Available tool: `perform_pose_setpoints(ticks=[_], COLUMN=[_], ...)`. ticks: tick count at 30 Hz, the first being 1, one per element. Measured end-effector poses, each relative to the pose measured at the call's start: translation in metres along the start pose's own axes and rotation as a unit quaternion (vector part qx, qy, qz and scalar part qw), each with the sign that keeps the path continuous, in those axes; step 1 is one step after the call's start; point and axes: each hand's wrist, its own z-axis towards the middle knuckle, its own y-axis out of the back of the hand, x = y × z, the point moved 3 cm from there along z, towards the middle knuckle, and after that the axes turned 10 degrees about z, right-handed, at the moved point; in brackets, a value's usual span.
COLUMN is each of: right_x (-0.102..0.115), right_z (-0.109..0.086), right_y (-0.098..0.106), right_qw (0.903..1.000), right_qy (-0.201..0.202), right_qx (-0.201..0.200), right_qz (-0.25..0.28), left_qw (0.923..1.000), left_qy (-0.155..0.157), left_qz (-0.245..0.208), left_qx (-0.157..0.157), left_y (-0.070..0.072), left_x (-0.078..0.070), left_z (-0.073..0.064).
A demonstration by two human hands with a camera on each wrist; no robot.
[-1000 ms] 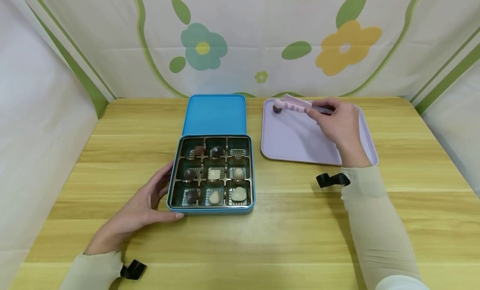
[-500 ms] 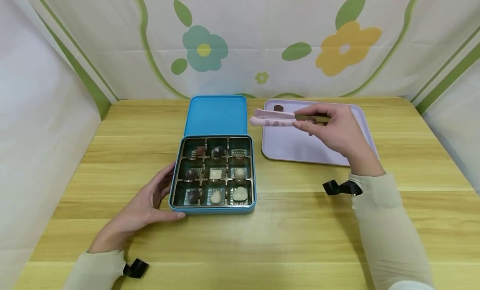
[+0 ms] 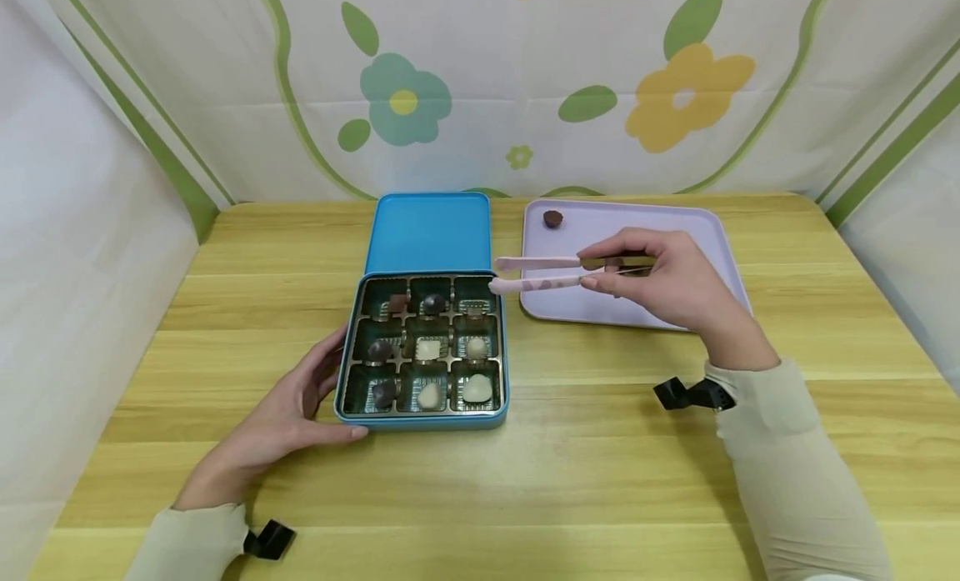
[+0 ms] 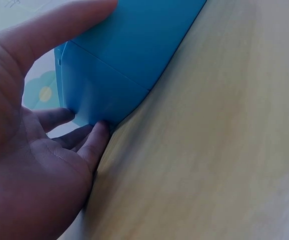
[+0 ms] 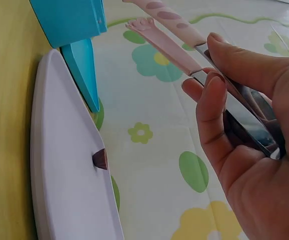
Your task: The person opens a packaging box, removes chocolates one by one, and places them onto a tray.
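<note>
The left hand (image 3: 281, 414) grips the blue tin (image 3: 422, 424) at its near-left corner on the worktop (image 3: 592, 481); the right hand (image 3: 675, 277) pinches pink tongs (image 3: 540, 284) (tips apart, unloaded) near its far-right corner. Caution: a low sweep could strike the rim, dislodging chocolates (image 3: 435, 304).

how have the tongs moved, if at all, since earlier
Yes: the tongs moved left and down the head picture, judged against the lilac tray.
</note>
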Motion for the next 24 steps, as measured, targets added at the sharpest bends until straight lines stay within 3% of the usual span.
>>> perform_pose_setpoints(ticks=[14, 24], right_x=[0.014, 0.034], right_z=[-0.001, 0.001], right_y=[-0.024, -0.049], right_qw=[0.9921, 0.9719], right_qy=[0.073, 0.156], right_qx=[0.097, 0.141], right_qz=[-0.031, -0.106], left_qw=[1.0, 0.9999], left_qy=[-0.001, -0.017], left_qz=[0.002, 0.003], left_qx=[0.002, 0.0], left_y=[0.001, 0.0], left_x=[-0.001, 0.0], left_z=[0.001, 0.001])
